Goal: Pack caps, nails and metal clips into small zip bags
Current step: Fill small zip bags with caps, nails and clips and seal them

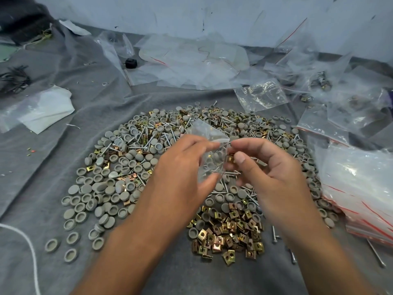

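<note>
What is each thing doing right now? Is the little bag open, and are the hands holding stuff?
Small bag: held up, mouth open, partly filled.
Left hand: gripping the bag.
Right hand: pinching a clip at the bag.
Pile: loose on the cloth.
Bag stack: lying flat, empty.

Two hands [180,167], one held zip bag [209,150], countless caps [102,188]

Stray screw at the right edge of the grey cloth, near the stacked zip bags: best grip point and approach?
Pinch the screw mid-shank from above, fingers across its axis. It lies flat and alone on the grey cloth, slanting toward the stack of zip bags, so both sides look clear. The head end, farthest from the bags, probably offers most room.
</note>
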Tool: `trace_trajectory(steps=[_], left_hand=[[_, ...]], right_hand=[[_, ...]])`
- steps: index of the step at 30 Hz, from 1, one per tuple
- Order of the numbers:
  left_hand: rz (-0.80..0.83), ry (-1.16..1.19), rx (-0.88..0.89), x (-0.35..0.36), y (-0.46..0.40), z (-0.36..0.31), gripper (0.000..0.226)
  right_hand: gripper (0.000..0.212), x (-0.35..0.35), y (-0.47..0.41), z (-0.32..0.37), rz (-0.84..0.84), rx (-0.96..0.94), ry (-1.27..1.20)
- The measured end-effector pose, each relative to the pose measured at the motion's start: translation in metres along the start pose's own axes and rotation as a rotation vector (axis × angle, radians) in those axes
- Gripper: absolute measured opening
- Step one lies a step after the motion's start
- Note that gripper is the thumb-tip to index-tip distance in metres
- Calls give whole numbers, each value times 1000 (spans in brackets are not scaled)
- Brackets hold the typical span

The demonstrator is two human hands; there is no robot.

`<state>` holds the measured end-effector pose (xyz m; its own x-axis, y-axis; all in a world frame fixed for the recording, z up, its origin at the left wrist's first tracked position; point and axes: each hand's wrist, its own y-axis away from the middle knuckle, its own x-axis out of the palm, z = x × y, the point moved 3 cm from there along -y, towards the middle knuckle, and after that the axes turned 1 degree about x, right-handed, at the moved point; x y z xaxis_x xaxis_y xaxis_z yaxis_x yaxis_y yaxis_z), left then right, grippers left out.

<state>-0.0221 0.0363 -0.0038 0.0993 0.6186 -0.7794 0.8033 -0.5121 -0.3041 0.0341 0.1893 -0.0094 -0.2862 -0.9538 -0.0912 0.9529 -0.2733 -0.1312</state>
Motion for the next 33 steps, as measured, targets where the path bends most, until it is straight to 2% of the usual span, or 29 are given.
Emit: trace_trajectory(steps=[3,7,15,22,33], left_hand=[[-12,6,0,0,-1,0,55],[-27,7,3,-2,-2,2,53],[-27,14,3,-4,-1,2,55],[-29,11,5,-4,-1,3,54],[-13,39,5,-6,-1,-1,41]], right_hand=[[21,13,3,4,-39,-133,105],[24,17,6,4,-96,-204,185],[21,18,6,6,-128,-160,87],[30,19,7,7,-89,-171,84],[15,18,6,4,-107,-140,137]])
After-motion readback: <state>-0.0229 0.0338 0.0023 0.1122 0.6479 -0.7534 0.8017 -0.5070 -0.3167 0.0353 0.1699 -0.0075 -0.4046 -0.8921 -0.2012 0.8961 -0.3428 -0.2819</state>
